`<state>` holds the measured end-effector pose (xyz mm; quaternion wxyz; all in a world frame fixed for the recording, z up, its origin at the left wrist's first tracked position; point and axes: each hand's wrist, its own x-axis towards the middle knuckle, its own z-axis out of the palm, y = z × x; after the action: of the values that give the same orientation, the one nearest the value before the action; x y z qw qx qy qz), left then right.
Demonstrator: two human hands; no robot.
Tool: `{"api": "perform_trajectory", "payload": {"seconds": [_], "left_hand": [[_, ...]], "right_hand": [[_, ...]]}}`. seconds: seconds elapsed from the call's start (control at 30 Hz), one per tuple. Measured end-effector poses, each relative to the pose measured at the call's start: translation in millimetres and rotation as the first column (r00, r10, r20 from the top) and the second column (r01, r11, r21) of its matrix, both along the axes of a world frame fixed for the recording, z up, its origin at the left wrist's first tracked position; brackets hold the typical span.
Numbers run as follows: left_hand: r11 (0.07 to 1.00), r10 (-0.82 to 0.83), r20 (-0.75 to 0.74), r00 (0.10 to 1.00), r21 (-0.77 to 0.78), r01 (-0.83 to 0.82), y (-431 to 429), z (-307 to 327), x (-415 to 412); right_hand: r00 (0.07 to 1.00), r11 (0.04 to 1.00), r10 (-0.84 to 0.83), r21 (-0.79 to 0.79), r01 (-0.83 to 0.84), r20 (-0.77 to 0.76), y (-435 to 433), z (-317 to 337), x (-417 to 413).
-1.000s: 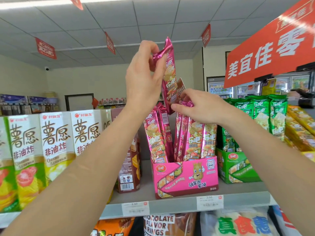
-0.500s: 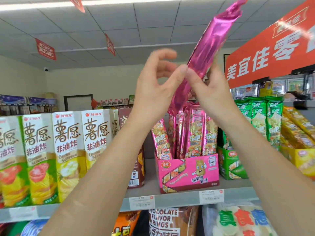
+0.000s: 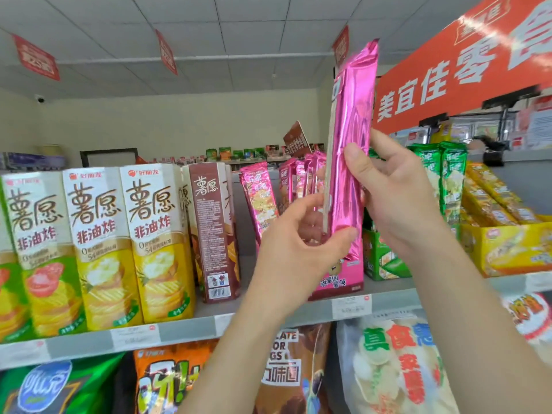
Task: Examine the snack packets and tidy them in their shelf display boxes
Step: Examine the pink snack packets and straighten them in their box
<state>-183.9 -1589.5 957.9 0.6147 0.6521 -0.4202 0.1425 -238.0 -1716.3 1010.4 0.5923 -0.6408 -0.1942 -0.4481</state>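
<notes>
I hold a long pink foil snack packet upright in front of the shelf, its plain back side toward me. My right hand grips its middle from the right, thumb across the foil. My left hand pinches its lower end from the left. Behind my hands stands the pink display box, partly hidden, with several more pink packets upright in it.
Tall yellow and white chip boxes and a brown box fill the shelf to the left. A green display box and a yellow one stand to the right. Bagged snacks hang on the shelf below. An orange sign hangs overhead.
The packet was tilted up to the right with both hands at its lower part; now it stands nearly vertical and lower, with my right hand gripping its middle and my left hand at its bottom.
</notes>
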Motion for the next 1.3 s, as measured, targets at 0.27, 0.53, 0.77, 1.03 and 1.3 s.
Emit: {"api": "perform_trajectory", "payload": {"seconds": [0.27, 0.53, 0.77, 1.03, 1.3], "left_hand": [[0.995, -0.045, -0.104, 0.994, -0.096, 0.035, -1.6, -47.4, -18.9], [0.897, 0.427, 0.377, 0.822, -0.062, -0.438, 10.6, -59.8, -19.8], [0.975, 0.219, 0.298, 0.929, -0.091, -0.201, 17.6, -72.8, -19.8], [0.971, -0.089, -0.099, 0.991, -0.231, 0.065, 17.1, -75.7, -21.8], [0.981, -0.003, -0.025, 1.0, -0.196, -0.002, 13.8, -81.1, -17.7]], "right_hand": [[0.995, 0.988, -0.098, 0.12, 0.097, 0.003, 11.6, -30.6, -0.4], [0.885, 0.877, -0.463, -0.168, 0.45, -0.05, 29.7, -57.5, -9.3], [0.945, 0.945, -0.327, -0.027, 0.327, -0.013, 27.2, -72.6, -10.7], [0.995, 0.995, -0.081, 0.061, 0.084, -0.051, 35.0, -80.9, -5.6], [0.982, 0.981, -0.181, 0.056, 0.184, -0.056, 40.1, -90.7, 5.8]]}}
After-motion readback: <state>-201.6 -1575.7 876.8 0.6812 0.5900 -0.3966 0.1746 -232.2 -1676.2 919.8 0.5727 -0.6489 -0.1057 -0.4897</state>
